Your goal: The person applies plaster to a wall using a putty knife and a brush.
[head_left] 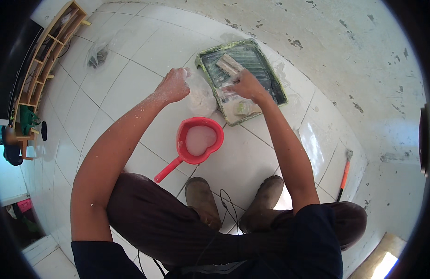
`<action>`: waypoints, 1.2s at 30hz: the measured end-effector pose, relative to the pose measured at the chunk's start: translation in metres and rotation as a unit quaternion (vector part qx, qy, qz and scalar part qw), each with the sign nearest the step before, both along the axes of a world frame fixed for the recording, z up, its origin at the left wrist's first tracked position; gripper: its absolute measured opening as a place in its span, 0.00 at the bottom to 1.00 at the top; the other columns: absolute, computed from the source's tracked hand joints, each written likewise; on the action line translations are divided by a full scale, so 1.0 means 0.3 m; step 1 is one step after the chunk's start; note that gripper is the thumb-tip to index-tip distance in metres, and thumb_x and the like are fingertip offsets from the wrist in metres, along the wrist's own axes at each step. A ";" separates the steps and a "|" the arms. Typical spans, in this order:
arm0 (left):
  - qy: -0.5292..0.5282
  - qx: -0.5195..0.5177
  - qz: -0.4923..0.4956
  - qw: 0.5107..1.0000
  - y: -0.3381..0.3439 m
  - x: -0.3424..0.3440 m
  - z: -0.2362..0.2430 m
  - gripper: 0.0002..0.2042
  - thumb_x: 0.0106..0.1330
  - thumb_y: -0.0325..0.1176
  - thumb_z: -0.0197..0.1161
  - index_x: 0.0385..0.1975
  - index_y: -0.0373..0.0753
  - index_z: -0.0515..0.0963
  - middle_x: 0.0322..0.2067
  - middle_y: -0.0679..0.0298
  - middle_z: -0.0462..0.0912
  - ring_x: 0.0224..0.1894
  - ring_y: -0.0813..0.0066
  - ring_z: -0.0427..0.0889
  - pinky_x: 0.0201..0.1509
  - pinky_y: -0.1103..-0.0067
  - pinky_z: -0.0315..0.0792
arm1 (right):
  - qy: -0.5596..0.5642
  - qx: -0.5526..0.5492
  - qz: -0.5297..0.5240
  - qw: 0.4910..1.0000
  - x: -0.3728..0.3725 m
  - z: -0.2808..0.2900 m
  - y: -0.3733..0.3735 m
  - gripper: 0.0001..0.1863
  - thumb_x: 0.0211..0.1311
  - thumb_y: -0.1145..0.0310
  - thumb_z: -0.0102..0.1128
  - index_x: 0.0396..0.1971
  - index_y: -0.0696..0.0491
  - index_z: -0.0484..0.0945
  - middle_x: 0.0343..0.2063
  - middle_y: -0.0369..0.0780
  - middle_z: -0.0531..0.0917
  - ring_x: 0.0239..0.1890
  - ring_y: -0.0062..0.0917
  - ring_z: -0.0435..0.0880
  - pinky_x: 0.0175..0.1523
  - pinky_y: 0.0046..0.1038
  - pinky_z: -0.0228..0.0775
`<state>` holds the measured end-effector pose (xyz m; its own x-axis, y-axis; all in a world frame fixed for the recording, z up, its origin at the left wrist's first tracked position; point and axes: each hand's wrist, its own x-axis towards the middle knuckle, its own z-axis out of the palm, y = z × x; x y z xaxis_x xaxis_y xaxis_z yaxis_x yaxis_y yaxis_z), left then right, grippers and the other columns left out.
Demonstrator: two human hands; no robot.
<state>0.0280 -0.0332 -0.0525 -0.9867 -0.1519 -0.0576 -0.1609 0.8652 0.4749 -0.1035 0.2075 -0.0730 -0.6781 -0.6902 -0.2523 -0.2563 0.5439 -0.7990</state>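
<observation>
My left hand (174,86), dusted white, grips the top of a clear plastic bag (201,97) of pale powder beside a paint tray. My right hand (245,86) is over the tray (270,74), fingers bent around something pale I cannot make out. In the crusted dark green tray lie a wooden piece (230,64) and pale material with a greenish object (245,108). Below my hands, a red heart-shaped dipper (165,171) holds milky white liquid (200,139) on the tiled floor.
A long-handled tool (345,174) lies near the flaking wall (345,60) at right. A wooden shelf (41,63), small plastic bag (97,55) and person (11,149) are at left. My boots (198,200) flank a cable (226,200).
</observation>
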 end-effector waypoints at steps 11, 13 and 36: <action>-0.042 -0.063 -0.011 0.997 0.049 -0.047 -0.013 0.22 0.53 0.23 0.56 0.51 0.29 0.79 0.48 0.42 0.83 0.53 0.47 0.82 0.61 0.61 0.74 | 0.157 0.120 0.042 0.979 0.059 -0.219 0.085 0.15 0.52 0.68 0.72 0.40 0.57 0.87 0.42 0.57 0.85 0.49 0.49 0.84 0.55 0.40 0.76; -0.032 -0.081 -0.016 0.996 0.028 -0.021 -0.007 0.21 0.53 0.27 0.59 0.49 0.30 0.79 0.44 0.42 0.84 0.50 0.46 0.84 0.57 0.61 0.77 | 0.120 0.096 0.025 0.988 0.070 -0.163 0.083 0.15 0.52 0.69 0.70 0.39 0.60 0.85 0.42 0.58 0.84 0.50 0.51 0.83 0.56 0.40 0.76; 0.003 -0.096 -0.155 0.983 0.237 -0.148 0.019 0.13 0.55 0.26 0.57 0.38 0.35 0.85 0.53 0.57 0.82 0.58 0.59 0.79 0.64 0.66 0.73 | 0.354 -0.021 -0.068 0.933 0.102 -0.417 0.179 0.07 0.56 0.76 0.64 0.35 0.61 0.84 0.32 0.52 0.85 0.38 0.50 0.84 0.47 0.42 0.76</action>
<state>-0.0164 0.0380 -0.0469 -0.9876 0.1486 -0.0516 0.1267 0.9460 0.2982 -0.0728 0.2613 -0.1980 -0.7464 -0.5850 0.3172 -0.6587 0.5815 -0.4774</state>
